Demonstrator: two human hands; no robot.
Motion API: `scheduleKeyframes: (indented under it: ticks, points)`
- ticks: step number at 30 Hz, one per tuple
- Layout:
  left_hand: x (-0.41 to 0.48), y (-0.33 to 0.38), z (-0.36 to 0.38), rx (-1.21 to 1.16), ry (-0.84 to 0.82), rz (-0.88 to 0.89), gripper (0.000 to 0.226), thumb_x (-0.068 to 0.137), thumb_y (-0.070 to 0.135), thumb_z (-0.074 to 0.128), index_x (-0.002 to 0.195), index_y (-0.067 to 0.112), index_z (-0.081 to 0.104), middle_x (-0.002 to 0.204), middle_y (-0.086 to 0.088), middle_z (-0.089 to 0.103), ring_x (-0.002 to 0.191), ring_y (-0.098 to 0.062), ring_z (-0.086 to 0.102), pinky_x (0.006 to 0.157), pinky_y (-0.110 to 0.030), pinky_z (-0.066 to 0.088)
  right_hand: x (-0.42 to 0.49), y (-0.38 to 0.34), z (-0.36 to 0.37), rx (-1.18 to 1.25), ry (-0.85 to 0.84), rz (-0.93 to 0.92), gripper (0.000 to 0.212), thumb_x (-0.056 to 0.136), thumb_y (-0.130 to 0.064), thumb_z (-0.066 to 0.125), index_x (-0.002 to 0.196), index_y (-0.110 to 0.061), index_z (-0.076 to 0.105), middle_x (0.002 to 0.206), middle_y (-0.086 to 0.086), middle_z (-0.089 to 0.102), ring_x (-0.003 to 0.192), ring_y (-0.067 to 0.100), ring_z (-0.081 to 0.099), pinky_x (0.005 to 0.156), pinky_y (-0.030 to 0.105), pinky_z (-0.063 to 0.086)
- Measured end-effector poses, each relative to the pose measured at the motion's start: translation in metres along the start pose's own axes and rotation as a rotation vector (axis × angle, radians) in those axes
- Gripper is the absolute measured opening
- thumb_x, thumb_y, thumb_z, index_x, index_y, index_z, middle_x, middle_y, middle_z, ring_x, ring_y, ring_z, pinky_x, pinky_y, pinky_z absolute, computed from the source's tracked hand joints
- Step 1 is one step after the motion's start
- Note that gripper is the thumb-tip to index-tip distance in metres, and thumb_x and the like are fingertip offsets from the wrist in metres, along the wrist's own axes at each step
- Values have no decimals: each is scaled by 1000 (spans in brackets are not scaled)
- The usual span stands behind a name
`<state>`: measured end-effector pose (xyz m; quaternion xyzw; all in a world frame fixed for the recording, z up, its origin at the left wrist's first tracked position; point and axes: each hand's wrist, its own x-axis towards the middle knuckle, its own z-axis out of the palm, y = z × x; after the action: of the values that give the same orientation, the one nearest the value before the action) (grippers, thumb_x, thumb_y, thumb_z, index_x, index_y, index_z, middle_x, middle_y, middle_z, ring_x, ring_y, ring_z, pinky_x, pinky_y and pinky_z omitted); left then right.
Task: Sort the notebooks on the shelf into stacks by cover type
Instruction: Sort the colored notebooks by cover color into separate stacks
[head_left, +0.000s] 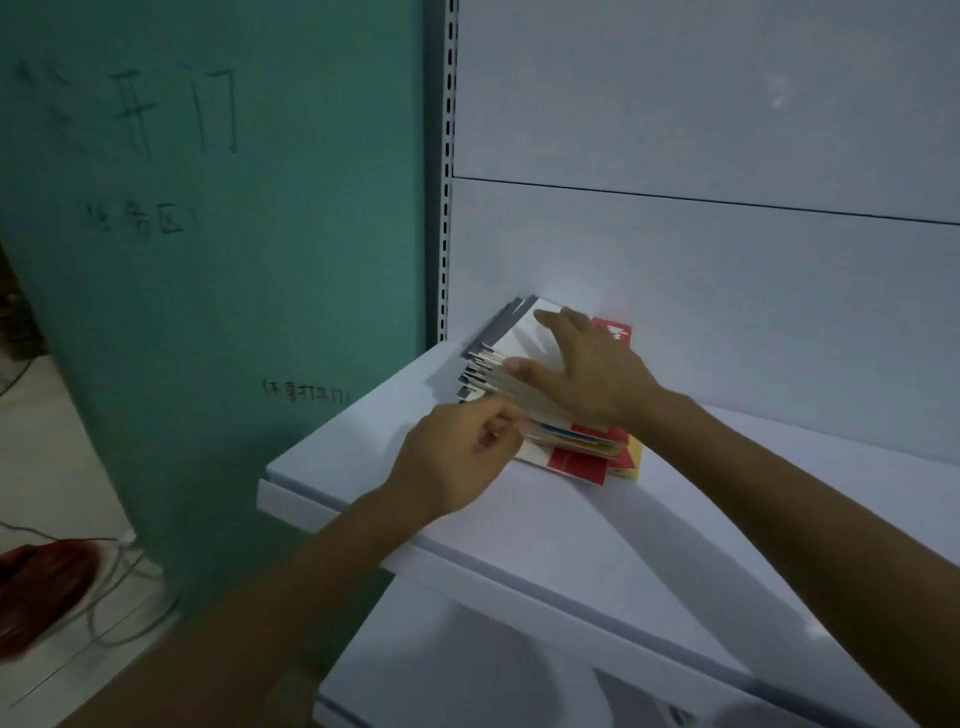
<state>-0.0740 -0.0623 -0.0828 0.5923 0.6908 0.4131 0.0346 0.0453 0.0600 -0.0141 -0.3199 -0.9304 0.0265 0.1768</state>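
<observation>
A stack of several notebooks (511, 338) lies on the white shelf (597, 530) near its back left corner, against the back panel. The top cover is pale and glossy; red, yellow and blue covers show at the stack's lower edge (576, 460). My right hand (587, 371) rests flat on top of the stack, fingers spread and the thumb against the page edges. My left hand (462, 457) is at the stack's near left side with its fingers curled, pinching at the edges of the lower notebooks.
A green wall panel (208, 260) with handwritten characters stands left of the shelf. A perforated shelf upright (447, 171) runs up the back left corner. A lower white shelf (493, 675) is below. A red object (41, 587) and cables lie on the floor at left.
</observation>
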Motion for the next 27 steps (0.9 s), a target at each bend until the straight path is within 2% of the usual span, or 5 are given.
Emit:
scheduleKeyframes:
  ticks: [5, 9, 12, 17, 27]
  points:
    - [5, -28, -20, -404, -145, -65, 17, 96, 24, 51, 99, 17, 66, 100, 4, 70, 70, -4, 68, 59, -12, 48, -3, -19, 17, -213, -73, 90, 97, 74, -82, 19, 146, -18, 25, 147, 9, 36, 133, 29, 34, 107, 43, 31]
    - [12, -25, -31, -570, -248, -270, 54, 97, 54, 23, 101, 23, 66, 88, 4, 75, 61, -18, 69, 44, -16, 40, -39, -31, 20, -320, 3, 68, 61, 97, -56, 25, 147, -22, 24, 148, 4, 37, 134, 26, 35, 108, 38, 30]
    - [19, -12, -31, -739, -388, -366, 70, 89, 68, 13, 100, 25, 68, 88, -3, 75, 73, -24, 71, 55, -24, 44, -71, -43, 28, -323, 143, 59, 58, 95, -49, 23, 144, -20, 37, 143, 8, 46, 130, 31, 46, 105, 43, 36]
    - [19, 2, -21, -1038, -563, -417, 47, 82, 58, 51, 118, 31, 60, 106, -5, 72, 99, -26, 68, 86, -46, 55, -99, -58, 46, -414, 254, -11, 55, 90, -44, 42, 134, -13, 52, 131, 12, 58, 115, 35, 59, 94, 49, 42]
    - [23, 11, -31, -1189, -610, -439, 54, 91, 60, 37, 121, 21, 59, 106, -9, 71, 89, -22, 69, 73, -33, 54, -82, -52, 24, -114, 288, 74, 53, 94, -43, 28, 139, -21, 47, 134, 4, 56, 116, 28, 58, 92, 38, 47]
